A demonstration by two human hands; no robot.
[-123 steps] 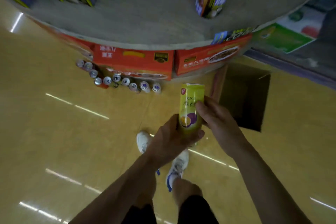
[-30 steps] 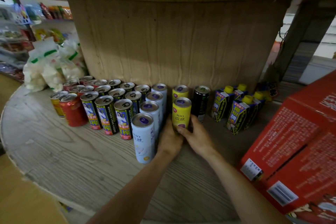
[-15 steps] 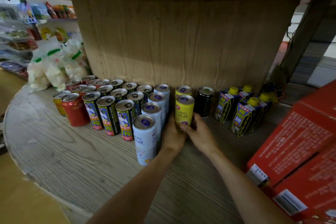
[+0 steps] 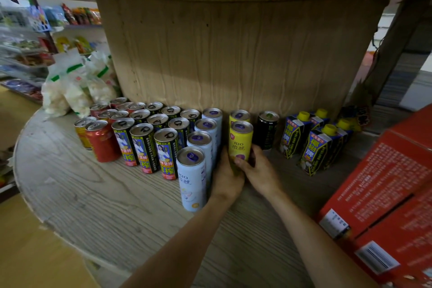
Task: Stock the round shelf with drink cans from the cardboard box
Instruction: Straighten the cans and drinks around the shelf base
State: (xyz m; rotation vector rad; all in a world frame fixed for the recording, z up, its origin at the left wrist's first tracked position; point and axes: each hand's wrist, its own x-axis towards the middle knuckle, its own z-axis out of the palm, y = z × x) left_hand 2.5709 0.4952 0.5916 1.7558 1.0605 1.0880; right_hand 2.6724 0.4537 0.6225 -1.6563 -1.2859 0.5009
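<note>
A yellow RIO can (image 4: 240, 139) stands upright on the round wooden shelf (image 4: 93, 206), in front of a second yellow can (image 4: 239, 116). My left hand (image 4: 226, 176) wraps its lower left side and my right hand (image 4: 258, 168) grips its lower right side. To the left runs a row of pale blue RIO cans (image 4: 192, 177). A black can (image 4: 266, 130) stands just right of the yellow ones. The cardboard box of the task is out of view.
Several black-and-yellow cans (image 4: 145, 147) and red cans (image 4: 101, 140) fill the left. Blue cartons with yellow caps (image 4: 320, 147) stand to the right. Red boxes (image 4: 383, 194) crowd the right edge. White bags (image 4: 70, 91) lie at the far left. A cardboard-wrapped core (image 4: 233, 54) backs the shelf.
About four seconds ago I held the yellow can over the floor beside the open box. Over the last second both hands stay on it on the shelf, and the view has come slightly closer.
</note>
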